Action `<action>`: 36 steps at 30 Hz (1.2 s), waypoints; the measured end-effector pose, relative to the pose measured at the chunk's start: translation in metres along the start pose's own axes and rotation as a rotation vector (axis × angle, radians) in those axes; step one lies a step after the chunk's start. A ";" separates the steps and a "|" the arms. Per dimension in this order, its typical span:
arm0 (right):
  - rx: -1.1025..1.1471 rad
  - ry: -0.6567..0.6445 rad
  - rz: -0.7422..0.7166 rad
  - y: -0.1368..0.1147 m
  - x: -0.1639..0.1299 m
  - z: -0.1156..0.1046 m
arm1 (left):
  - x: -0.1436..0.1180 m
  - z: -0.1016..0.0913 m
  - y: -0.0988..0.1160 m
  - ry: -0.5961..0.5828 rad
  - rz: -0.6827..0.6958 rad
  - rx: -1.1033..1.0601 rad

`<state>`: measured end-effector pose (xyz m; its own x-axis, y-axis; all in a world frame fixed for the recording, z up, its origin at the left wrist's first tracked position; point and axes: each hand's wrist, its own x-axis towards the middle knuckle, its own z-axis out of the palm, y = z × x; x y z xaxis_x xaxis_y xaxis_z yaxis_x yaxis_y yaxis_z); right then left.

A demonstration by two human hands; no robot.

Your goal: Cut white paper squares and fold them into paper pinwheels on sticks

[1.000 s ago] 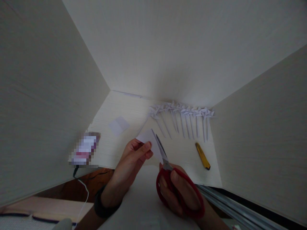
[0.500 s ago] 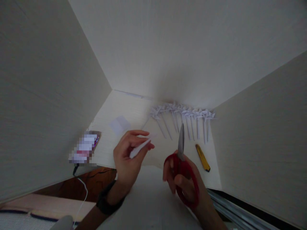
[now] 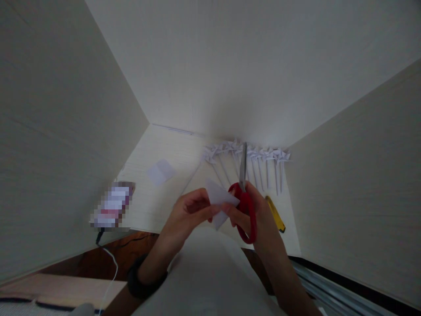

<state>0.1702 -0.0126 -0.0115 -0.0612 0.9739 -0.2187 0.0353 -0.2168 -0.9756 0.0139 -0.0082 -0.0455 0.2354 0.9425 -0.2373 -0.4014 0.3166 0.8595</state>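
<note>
Between my two hands is a small piece of white paper (image 3: pixel 217 196), its corners pointing up and to the right. My left hand (image 3: pixel 192 210) pinches its left side between thumb and fingers. My right hand (image 3: pixel 255 210) holds red-handled scissors (image 3: pixel 251 219) with the blades pointing up and away, closed together. Its thumb and fingertips also touch the paper's right part. Beyond the blades lies a row of white paper pinwheels (image 3: pixel 213 153) on thin paper sticks. Fingers partly hide the paper's lower edge.
A creased paper square (image 3: pixel 161 172) lies on the white surface (image 3: pixel 184 151) to the left. A phone (image 3: pixel 113 204) on a cable is at the left edge. A yellow cutter (image 3: pixel 275 214) lies beside my right hand. Thin sticks (image 3: pixel 173 129) lie along the back wall.
My hands have come together. The right hand moved left and up with the scissors, and its fingers now touch the paper, which has turned its flat side towards me.
</note>
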 end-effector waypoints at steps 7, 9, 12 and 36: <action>0.150 -0.238 -0.099 0.034 -0.020 -0.006 | 0.005 0.006 0.006 0.328 0.015 -0.431; 0.174 -0.387 -0.049 0.042 -0.031 -0.008 | 0.007 0.007 0.006 0.334 -0.013 -0.525; 0.245 -0.532 0.039 0.046 -0.043 -0.012 | 0.009 0.008 0.004 0.343 -0.046 -0.609; 0.391 -0.645 0.134 0.037 -0.044 -0.019 | 0.009 0.013 0.002 0.385 -0.094 -0.591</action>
<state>0.1930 -0.0619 -0.0372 -0.6560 0.7311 -0.1874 -0.2649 -0.4555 -0.8499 0.0269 -0.0008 -0.0399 0.0065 0.8446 -0.5353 -0.8333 0.3005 0.4640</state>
